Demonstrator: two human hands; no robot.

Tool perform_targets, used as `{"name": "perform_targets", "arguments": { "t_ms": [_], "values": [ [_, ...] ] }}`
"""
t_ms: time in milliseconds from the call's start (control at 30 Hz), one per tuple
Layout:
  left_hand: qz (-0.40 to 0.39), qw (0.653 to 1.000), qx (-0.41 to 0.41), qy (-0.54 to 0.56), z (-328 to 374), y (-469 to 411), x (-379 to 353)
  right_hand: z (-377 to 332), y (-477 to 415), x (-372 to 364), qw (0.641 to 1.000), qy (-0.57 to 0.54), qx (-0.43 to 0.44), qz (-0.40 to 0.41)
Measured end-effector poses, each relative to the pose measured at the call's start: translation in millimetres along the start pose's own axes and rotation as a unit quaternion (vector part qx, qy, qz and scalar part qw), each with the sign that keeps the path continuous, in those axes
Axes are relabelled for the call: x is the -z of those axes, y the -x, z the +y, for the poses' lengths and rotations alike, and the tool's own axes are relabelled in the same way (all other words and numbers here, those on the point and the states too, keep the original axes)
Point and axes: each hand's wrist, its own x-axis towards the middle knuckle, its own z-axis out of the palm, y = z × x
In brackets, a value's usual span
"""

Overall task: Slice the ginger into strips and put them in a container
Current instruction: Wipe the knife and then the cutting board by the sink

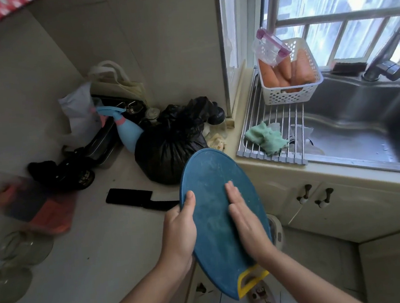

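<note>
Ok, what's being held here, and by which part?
The blue cutting board, tilted. The left hand grips its left edge, thumb over the face; the right hand presses flat on the face, fingers straight. No hand grips its yellow handle.

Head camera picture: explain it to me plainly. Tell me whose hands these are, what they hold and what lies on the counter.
There is no machine here. A person wears one camera on the head, and it looks down at their own bare hands. The left hand grips the edge of a blue cutting board, which is held tilted. The right hand lies flat on its face, fingers straight. On the counter lie a black cleaver and a tied black bag. By the sink, a white basket holds carrots. No ginger shows.
</note>
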Motion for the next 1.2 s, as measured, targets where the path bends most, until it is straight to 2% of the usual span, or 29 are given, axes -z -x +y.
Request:
{"name": "perform_targets", "arguments": {
  "t_ms": [100,167,200,267,367,433,500,533,633,700,767,833,900,967,1033,1100,1133,1200],
  "values": [
    [0.008,1.000,0.000,-0.002,3.1,3.2,5.4,43.0,-10.3,23.0,0.976,-0.020,-0.210,0.052],
    [0.009,1.000,-0.004,0.001,5.5,4.0,8.3,52.3,-12.0,34.0,0.959,0.012,-0.275,0.067],
    [0.010,1.000,-0.008,0.005,6.8,3.4,8.6,48.1,-12.0,33.5,0.960,0.021,-0.267,0.076],
    [0.014,1.000,-0.012,0.008,8.2,1.4,6.8,22.0,-9.1,25.0,0.979,0.017,-0.188,0.073],
    [0.023,0.999,-0.019,0.011,8.4,0.7,2.0,-25.8,8.0,1.7,0.999,0.037,0.000,-0.012],
    [0.026,0.999,-0.026,0.011,9.1,0.1,0.8,-34.1,17.8,-5.1,0.995,0.036,0.067,-0.067],
    [0.039,0.999,-0.025,0.022,9.6,-0.9,1.8,-14.5,17.8,0.4,0.996,0.022,0.056,-0.066],
    [0.047,0.998,-0.026,0.028,10.2,-1.8,2.8,3.2,16.1,5.9,0.999,0.008,0.018,-0.047],
    [0.056,0.997,-0.033,0.040,12.7,-3.0,7.0,54.4,11.0,30.8,0.983,-0.029,-0.178,0.031],
    [0.053,0.997,-0.042,0.041,13.8,-3.5,8.8,74.5,9.3,44.8,0.967,-0.032,-0.248,0.056],
    [0.048,0.997,-0.051,0.040,14.5,-4.1,8.2,70.6,7.2,47.4,0.971,-0.024,-0.225,0.076],
    [0.042,0.997,-0.058,0.034,14.4,-4.1,5.6,41.3,4.4,41.2,0.990,0.007,-0.130,0.063],
    [0.041,0.997,-0.058,0.034,11.7,-4.3,2.5,2.6,5.0,29.3,0.999,0.052,-0.012,0.003],
    [0.042,0.997,-0.049,0.040,9.0,-4.4,0.3,-30.1,10.5,16.3,0.989,0.094,0.087,-0.067],
    [0.033,0.998,-0.045,0.038,8.4,-4.0,-2.0,-45.4,14.5,8.0,0.977,0.104,0.150,-0.111],
    [0.025,0.998,-0.043,0.031,8.7,-3.4,-3.8,-40.6,10.9,5.9,0.979,0.087,0.147,-0.108],
    [0.024,0.998,-0.043,0.030,9.1,-3.0,-3.7,-26.5,6.2,7.6,0.988,0.058,0.112,-0.087],
    [0.022,0.999,-0.040,0.025,9.1,-1.7,-1.9,8.4,-6.4,18.4,0.999,-0.030,-0.036,-0.016]
  ]
}}
